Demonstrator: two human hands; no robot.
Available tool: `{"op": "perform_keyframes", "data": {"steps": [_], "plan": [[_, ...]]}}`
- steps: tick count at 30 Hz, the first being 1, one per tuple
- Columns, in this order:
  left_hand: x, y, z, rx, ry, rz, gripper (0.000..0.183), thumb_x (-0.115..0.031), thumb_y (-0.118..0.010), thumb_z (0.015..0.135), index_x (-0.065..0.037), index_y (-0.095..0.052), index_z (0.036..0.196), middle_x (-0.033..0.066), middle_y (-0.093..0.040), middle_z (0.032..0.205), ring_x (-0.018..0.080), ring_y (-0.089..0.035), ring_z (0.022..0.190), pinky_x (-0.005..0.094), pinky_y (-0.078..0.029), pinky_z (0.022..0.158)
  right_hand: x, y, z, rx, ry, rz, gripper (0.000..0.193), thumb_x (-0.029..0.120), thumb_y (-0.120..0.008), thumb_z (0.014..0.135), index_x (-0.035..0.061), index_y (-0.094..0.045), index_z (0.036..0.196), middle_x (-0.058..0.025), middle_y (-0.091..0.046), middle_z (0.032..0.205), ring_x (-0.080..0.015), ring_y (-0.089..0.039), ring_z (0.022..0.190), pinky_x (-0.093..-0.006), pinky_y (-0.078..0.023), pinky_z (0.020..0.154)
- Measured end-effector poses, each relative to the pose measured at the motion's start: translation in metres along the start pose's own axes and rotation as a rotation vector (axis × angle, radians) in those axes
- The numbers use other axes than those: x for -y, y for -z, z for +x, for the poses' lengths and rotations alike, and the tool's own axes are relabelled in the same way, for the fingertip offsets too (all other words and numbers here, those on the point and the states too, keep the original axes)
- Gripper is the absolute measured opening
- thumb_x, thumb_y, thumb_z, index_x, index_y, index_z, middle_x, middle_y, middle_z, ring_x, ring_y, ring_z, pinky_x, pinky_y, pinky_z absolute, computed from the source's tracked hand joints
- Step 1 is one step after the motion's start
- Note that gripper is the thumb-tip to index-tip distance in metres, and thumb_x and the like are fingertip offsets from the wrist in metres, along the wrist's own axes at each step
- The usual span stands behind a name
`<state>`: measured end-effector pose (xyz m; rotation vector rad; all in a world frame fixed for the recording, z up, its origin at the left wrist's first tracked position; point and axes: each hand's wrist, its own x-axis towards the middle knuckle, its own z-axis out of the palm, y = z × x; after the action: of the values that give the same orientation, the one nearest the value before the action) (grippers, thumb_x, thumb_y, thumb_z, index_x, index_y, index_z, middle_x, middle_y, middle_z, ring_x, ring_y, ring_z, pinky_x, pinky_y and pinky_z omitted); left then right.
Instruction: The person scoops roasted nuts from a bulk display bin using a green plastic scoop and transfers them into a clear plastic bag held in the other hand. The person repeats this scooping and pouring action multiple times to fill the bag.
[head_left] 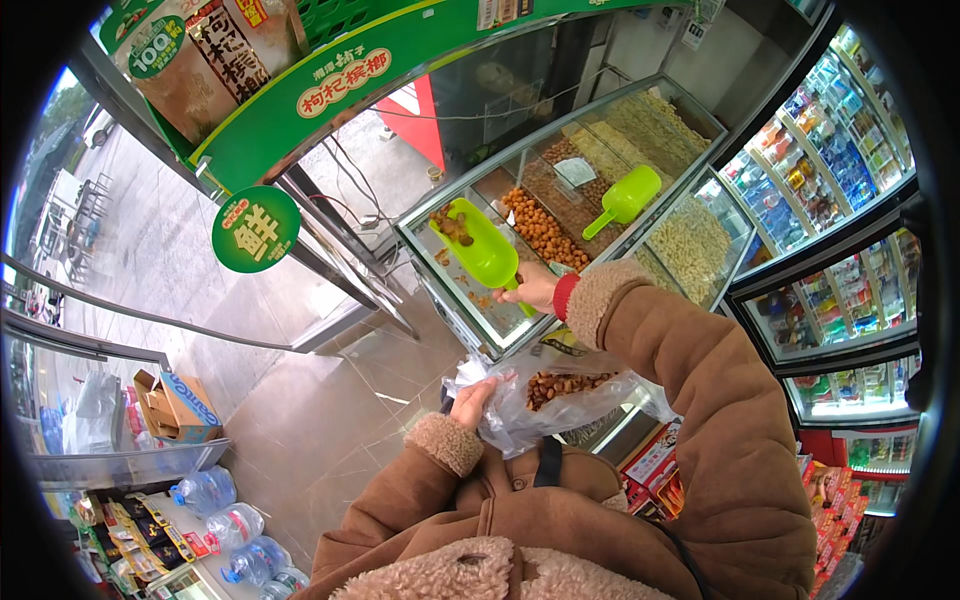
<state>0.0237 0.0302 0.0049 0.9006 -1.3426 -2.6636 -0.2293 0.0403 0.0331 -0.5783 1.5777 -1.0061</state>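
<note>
— Scoop (pixel 478 243), the bright green plastic one: where is it just now?

— Up over the glass bulk-food case (pixel 520 215), at its near left bin. The right hand (pixel 533 287) has its fingers clamped round the handle, so the bowl juts away from the knuckles, up and to the left. A few brown nuts (pixel 455 226) lie in the far end of the bowl.

— And the other hand?

— The left hand (pixel 470 402) sits lower, close to the brown coat. Its fingers are pinched shut on the rim of a clear plastic bag (pixel 545 405), which hangs below the scoop hand and already has a layer of the same nuts inside.

— Anything else in the case?

— A second green scoop (pixel 625 198) rests on the glass further back, well apart from both hands, above bins of orange and pale snacks.
</note>
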Motion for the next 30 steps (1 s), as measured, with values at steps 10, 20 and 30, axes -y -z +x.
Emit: {"op": "perform_keyframes", "data": {"steps": [10, 20, 30], "plan": [[-0.008, -0.007, -0.009, 0.026, 0.015, -0.047, 0.042, -0.027, -0.041, 0.095, 0.004, -0.055, 0.121, 0.0086, -0.059, 0.107, 0.0153, -0.053, 0.094, 0.0263, -0.04, 0.085, 0.027, 0.014, -0.004, -0.067, 0.092, -0.065, 0.032, -0.011, -0.054, 0.077, -0.0034, -0.054, 0.108, -0.0106, -0.061, 0.091, -0.0191, -0.059, 0.086, -0.0309, -0.048, 0.079], [-0.008, -0.009, 0.001, -0.001, 0.014, -0.076, 0.042, -0.029, -0.042, 0.094, 0.001, -0.056, 0.12, 0.0037, -0.053, 0.086, 0.0128, -0.047, 0.075, 0.0244, -0.038, 0.069, 0.052, 0.053, -0.114, 0.075, 0.207, -0.243, 0.033, -0.001, -0.062, 0.077, -0.0028, -0.055, 0.11, -0.0073, -0.062, 0.1, -0.0144, -0.056, 0.09, -0.0288, -0.046, 0.082], [-0.015, -0.018, 0.013, 0.021, -0.008, -0.131, 0.043, -0.027, -0.039, 0.095, -0.002, -0.049, 0.129, 0.0021, -0.059, 0.098, 0.0079, -0.046, 0.073, 0.0214, -0.039, 0.066, 0.014, 0.09, -0.248, 0.243, -0.019, -0.465, 0.037, 0.004, -0.066, 0.075, -0.0032, -0.052, 0.109, -0.0081, -0.06, 0.101, -0.0149, -0.054, 0.093, -0.0315, -0.044, 0.085]]}}
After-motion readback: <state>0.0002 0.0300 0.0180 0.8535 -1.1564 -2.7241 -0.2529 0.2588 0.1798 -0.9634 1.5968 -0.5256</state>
